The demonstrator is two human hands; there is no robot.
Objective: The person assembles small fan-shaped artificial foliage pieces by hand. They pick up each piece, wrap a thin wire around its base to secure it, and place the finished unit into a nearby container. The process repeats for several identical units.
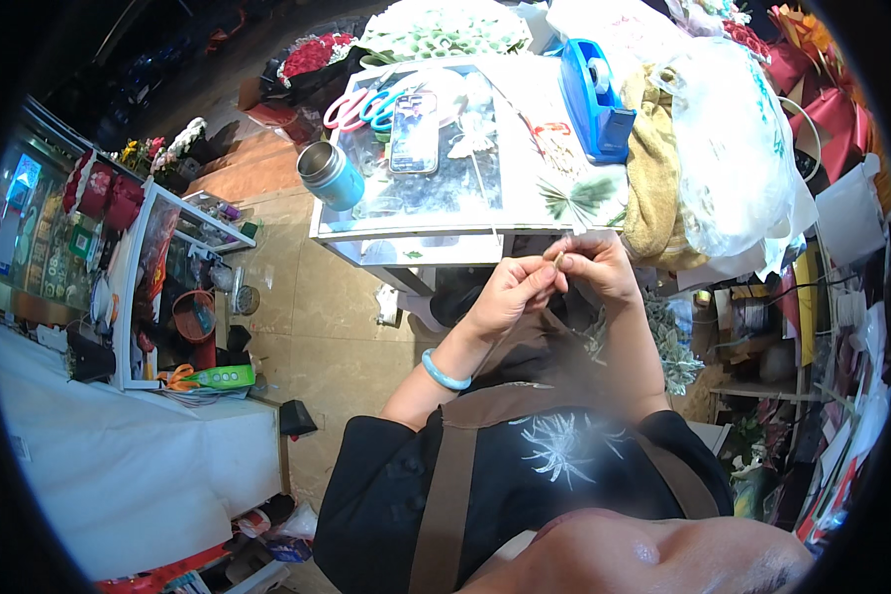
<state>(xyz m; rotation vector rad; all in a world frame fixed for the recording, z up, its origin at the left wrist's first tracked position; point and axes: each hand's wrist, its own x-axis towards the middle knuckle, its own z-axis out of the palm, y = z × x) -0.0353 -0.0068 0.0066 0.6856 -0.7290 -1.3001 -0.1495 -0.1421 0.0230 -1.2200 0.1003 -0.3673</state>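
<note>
My left hand and my right hand meet just in front of the white table's near edge. Both are closed, fingertips pinched around a small thin brownish piece, too small to name. A pale blue bangle circles my left wrist. Beyond my hands, a green fan-shaped leaf lies on the white table. A blue tape dispenser stands farther back, beside a mustard-coloured cloth.
A phone, scissors and an open blue metal cup occupy the table's left part. A large clear plastic bag bulges at its right. Grey-green foliage is below my right forearm. Crowded shelves line the right side.
</note>
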